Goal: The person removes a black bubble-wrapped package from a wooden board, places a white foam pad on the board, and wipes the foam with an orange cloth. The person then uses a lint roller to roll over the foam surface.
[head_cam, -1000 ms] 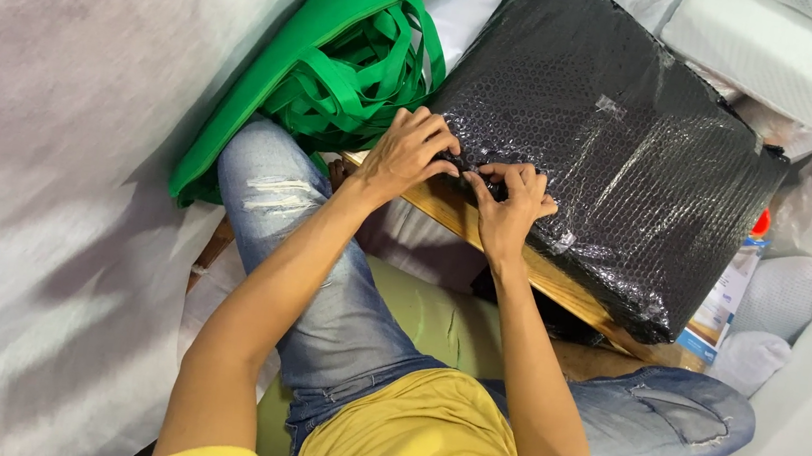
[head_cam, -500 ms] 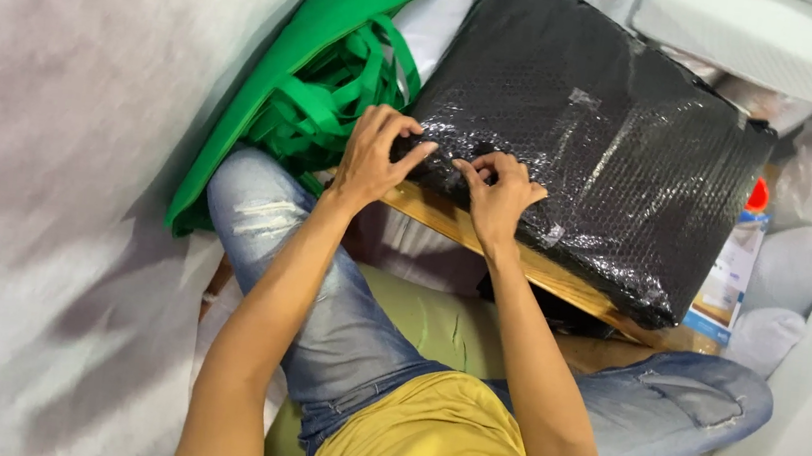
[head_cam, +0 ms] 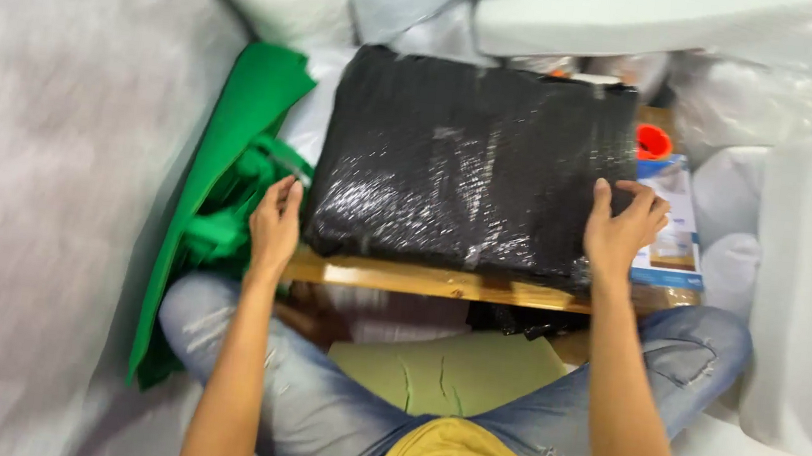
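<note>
Head view is showing a black wrapped package [head_cam: 473, 165] lying on a wooden surface [head_cam: 440, 283]. The left hand [head_cam: 275, 224] and right hand [head_cam: 620, 230] are gripping its sides, seemingly half-open, beside green fabric [head_cam: 233, 150].

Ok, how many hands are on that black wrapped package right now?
2. The left hand is at the left edge of the black wrapped package, near its lower corner. The right hand grips its right edge, lower down. No other hands show.
</note>
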